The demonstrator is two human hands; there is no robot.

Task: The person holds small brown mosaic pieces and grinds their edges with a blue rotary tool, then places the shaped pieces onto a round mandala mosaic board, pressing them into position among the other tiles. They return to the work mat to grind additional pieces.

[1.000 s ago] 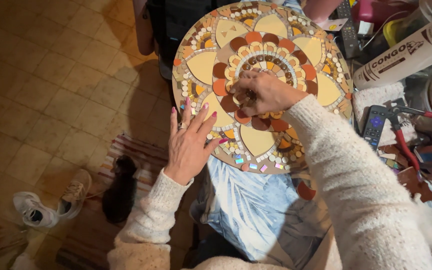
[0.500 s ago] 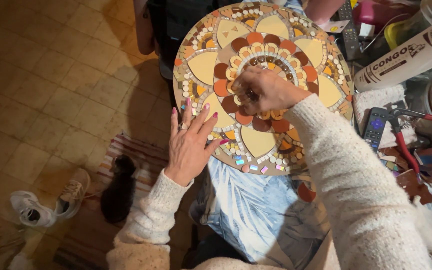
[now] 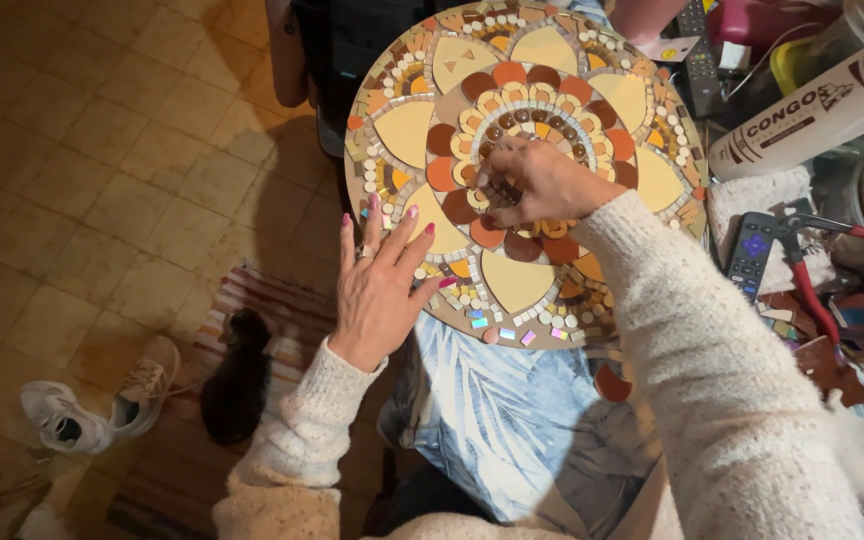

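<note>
hands on round mosaic — flat, fingertip-pressed

Warm, yellowish indoor light falls from above and somewhat from the right, brightest on the round mosaic board and the cream sleeves. The tiled floor is dimmer, and a broad soft shadow of the board spreads over it to the left. The bottom left corner sinks almost into black, so the dark rug and sneakers lose detail. The left hand casts a faint shadow on the board's rim. Small mirrored tiles give tiny glints. The right hand is slightly soft, its fingertips hard to read. Lines bend mildly toward the edges.
</note>
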